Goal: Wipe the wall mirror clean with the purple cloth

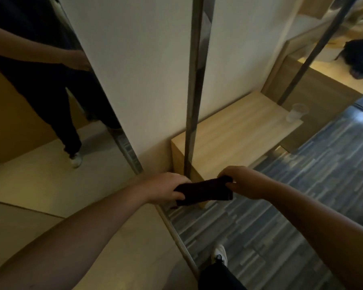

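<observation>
The purple cloth (204, 191), very dark in this dim light, is folded into a short band and stretched between both hands low in the view. My left hand (162, 188) grips its left end and my right hand (242, 182) pinches its right end. The wall mirror (36, 97) fills the left side, its edge slanting down toward my hands; it reflects a person's legs, arm and white shoe. The cloth is held in front of the mirror's lower corner, not touching the glass.
A white wall panel (138, 65) stands right of the mirror, with a metal strip (194, 86) running down it. A low wooden bench (239, 132) carries a clear plastic cup (297, 113). Grey patterned floor (281, 216) lies below, with my shoe (219, 255) on it.
</observation>
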